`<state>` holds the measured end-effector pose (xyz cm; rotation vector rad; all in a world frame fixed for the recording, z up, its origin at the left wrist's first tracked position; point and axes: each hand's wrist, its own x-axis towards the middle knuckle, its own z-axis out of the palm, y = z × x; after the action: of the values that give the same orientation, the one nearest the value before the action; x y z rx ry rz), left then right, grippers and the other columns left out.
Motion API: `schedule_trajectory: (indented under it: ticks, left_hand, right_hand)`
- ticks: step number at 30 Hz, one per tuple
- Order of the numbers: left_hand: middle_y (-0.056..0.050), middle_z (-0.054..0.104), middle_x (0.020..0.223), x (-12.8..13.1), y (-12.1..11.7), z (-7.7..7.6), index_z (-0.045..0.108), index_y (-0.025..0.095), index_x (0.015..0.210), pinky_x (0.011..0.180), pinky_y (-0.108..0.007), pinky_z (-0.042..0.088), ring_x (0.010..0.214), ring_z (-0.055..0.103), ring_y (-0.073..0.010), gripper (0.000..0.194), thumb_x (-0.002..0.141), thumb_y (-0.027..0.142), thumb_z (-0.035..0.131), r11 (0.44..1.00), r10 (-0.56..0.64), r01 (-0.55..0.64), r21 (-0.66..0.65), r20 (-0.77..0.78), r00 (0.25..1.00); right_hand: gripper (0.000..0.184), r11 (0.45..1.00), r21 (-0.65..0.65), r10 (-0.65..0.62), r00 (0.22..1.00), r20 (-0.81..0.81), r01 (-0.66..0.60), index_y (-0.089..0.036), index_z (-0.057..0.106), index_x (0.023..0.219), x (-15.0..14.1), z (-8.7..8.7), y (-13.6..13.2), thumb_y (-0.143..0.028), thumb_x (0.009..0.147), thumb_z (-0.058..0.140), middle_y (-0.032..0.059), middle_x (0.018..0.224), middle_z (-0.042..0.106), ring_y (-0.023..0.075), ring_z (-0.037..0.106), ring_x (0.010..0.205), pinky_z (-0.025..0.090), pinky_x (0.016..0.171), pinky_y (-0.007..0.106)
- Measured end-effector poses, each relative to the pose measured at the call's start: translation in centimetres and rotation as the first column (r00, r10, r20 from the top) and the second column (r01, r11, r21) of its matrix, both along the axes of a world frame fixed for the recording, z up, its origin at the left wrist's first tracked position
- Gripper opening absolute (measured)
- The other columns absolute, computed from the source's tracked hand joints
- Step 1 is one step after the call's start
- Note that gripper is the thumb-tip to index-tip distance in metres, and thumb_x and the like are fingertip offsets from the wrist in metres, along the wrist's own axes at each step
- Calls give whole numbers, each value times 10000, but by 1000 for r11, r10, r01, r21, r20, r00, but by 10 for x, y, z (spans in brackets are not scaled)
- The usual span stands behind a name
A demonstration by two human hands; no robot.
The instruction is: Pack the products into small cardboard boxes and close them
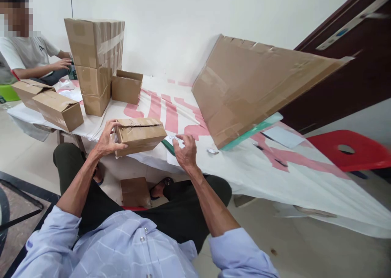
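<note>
My left hand (107, 140) grips the left end of a small brown cardboard box (142, 136), fingers over its top edge and thumb along its front side. The box is tilted at the table's front edge, its top flaps meeting in a rough seam. To the right of the box and apart from it is my right hand (185, 152), its fingers bent and thumb close to the index finger. Something small and whitish shows at those fingertips, too small to name. A dark green object (168, 147) lies partly hidden between the box and my right hand.
Stacked taped cartons (91, 60) stand at back left, with an open box (127, 86) beside them and closed boxes (58, 109) nearer. A large cardboard sheet (259, 86) leans at right. A red stool (351, 149) stands beyond. Another person (30, 58) sits at far left.
</note>
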<state>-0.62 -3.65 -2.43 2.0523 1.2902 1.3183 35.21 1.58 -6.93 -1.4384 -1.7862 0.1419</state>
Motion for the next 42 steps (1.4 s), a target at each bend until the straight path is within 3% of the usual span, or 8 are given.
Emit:
schedule_trajectory:
  ticks: [3,9,14,23,27,30,36,42]
  left_hand:
    - [-152,488,1503,14,-8,8,571,243,1304,1117,-547,508,1435,508,-382,805,618,427,951,996,22,-16,85,-67,998]
    - [-187,502,1520,37,-20,14,587,237,1303,1167,-583,447,1467,497,-420,855,570,425,987,983,78,-55,177,-125,989]
    - [-193,504,1540,40,-24,15,616,238,1333,1178,-589,436,1468,496,-429,930,562,580,1006,987,82,-62,152,-129,988]
    - [-184,549,1545,47,-22,26,529,259,1498,1250,-580,396,1478,507,-397,999,702,737,895,968,-188,196,154,-67,980]
    - [-221,439,1631,48,-27,15,474,259,1514,1224,-597,417,1543,431,-427,1110,639,789,905,984,-69,61,166,42,997]
    - [-216,447,1619,48,-37,5,487,262,1455,1213,-602,417,1547,433,-410,950,744,786,838,984,39,-48,173,57,998]
    - [-253,428,1635,48,-45,-8,482,253,1456,1228,-633,381,1555,424,-451,1056,637,742,935,978,54,-51,200,-8,999]
    - [-235,413,1665,43,-41,-6,477,269,1511,1229,-640,370,1576,396,-460,1065,631,576,994,986,15,-7,166,-50,999]
  right_hand:
    - [231,934,261,247,969,16,-242,-230,739,1093,-28,39,-11,-354,1015,560,123,1125,732,306,639,1124,525,1054,516]
    - [249,846,172,478,861,177,-505,-236,784,1087,-68,77,-23,-344,1043,564,104,1111,756,298,670,1139,533,1094,523]
    - [282,843,90,519,845,129,-531,-242,784,1187,-66,70,-25,-365,1043,575,111,1164,726,296,666,1163,547,1092,515]
    - [401,852,33,521,852,40,-523,-253,789,1248,-60,57,-28,-488,1072,516,113,1191,660,294,622,1224,526,1127,507]
    - [417,870,32,488,869,83,-492,-256,776,1294,-62,55,-27,-473,1077,494,113,1181,660,299,607,1218,510,1137,518]
    - [435,891,45,443,889,117,-451,-258,751,1348,-65,54,-28,-472,1078,485,119,1218,659,305,600,1220,498,1144,526]
    - [465,920,85,365,914,176,-383,-238,730,1385,-74,47,-36,-476,1072,482,127,1185,655,319,590,1175,487,1122,533]
    - [451,922,84,358,916,183,-377,-212,757,1337,-72,45,-38,-463,1058,506,128,1157,643,316,583,1145,492,1089,523]
